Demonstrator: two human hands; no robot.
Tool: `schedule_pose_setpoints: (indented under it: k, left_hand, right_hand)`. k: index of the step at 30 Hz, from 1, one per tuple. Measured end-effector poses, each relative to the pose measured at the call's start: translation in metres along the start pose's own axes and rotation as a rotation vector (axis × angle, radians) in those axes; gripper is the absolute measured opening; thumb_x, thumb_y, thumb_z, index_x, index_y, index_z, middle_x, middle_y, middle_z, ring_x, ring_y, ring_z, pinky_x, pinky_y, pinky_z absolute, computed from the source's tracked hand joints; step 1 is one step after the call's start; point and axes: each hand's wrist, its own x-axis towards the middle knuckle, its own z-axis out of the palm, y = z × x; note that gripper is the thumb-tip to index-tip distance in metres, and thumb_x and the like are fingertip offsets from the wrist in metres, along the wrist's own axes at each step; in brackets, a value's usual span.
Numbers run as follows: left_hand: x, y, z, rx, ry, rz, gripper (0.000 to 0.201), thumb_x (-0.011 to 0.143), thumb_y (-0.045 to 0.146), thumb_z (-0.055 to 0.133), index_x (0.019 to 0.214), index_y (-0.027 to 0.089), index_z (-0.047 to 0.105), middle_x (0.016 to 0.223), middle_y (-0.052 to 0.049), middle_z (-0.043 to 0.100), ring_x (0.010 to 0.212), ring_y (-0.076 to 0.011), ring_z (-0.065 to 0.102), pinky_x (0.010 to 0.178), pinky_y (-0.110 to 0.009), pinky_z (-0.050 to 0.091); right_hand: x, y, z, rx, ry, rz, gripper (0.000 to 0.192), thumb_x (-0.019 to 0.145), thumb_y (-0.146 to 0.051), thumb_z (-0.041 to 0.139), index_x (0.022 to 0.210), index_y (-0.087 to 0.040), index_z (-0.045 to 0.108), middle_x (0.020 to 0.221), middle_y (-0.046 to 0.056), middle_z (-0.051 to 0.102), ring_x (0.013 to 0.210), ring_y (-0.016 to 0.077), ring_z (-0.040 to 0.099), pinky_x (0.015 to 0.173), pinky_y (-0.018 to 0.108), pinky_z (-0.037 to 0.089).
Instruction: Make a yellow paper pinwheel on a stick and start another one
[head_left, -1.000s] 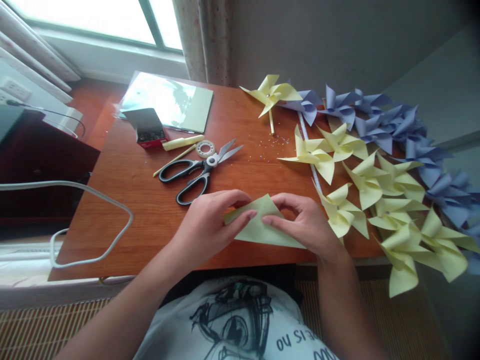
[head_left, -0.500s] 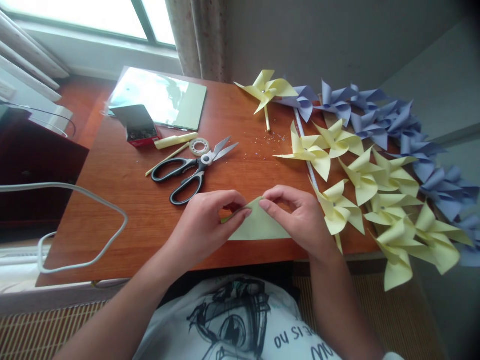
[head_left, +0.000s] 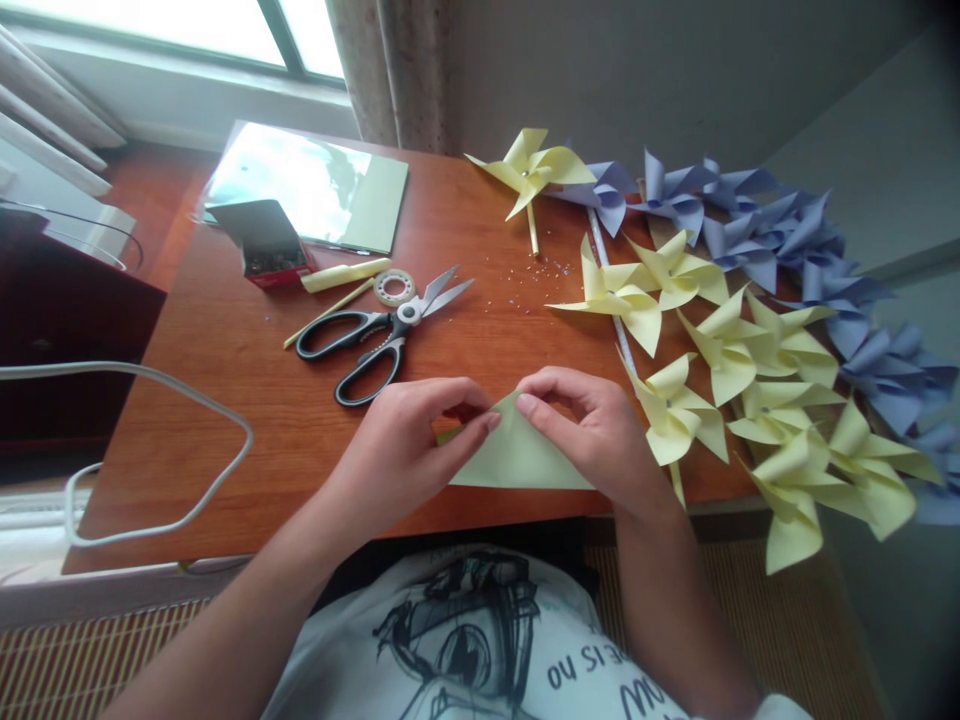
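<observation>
A sheet of pale yellow-green paper [head_left: 517, 452], folded into a triangle with its peak away from me, is held above the near edge of the table. My left hand [head_left: 420, 430] pinches its left sloping edge between thumb and fingers. Close to the peak, my right hand [head_left: 589, 425] pinches the right side, thumb on the near face. Fingers hide parts of both edges. Beyond my left hand lie black-handled scissors [head_left: 386, 335] with blades partly spread. To the right of my right hand rests a yellow paper pinwheel [head_left: 675, 405].
Several yellow pinwheels [head_left: 787, 340] and purple pinwheels [head_left: 750, 245] cover the table's right side. Left of centre are a tape roll [head_left: 394, 288], a rolled yellow paper [head_left: 345, 274], a small open red box [head_left: 277, 270] and a paper pack [head_left: 386, 205]. A white cable [head_left: 187, 390] loops at left.
Both hands keep their pinch on the folded paper, with only a slight shift. The whole view has moved a little, so the table things appear slightly higher and further left.
</observation>
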Motion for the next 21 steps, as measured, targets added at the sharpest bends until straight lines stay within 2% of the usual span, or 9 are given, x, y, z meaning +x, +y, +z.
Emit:
schedule_pose_setpoints:
  k: [21]
  left_hand:
    - [-0.0026,-0.0007,-0.0027,0.065,-0.015,0.005,0.012,0.093,0.024,0.065,0.083,0.019,0.069,0.074,0.003,0.069,0.065,-0.0094,0.061,0.064,-0.02,0.045]
  right_hand:
    - [0.0019,-0.0018,0.003,0.026,0.006,0.011,0.008,0.09,-0.026,0.066,0.084,-0.021,0.068,0.084,0.001,0.07,0.081,0.0172,0.066,0.077,0.028,0.054]
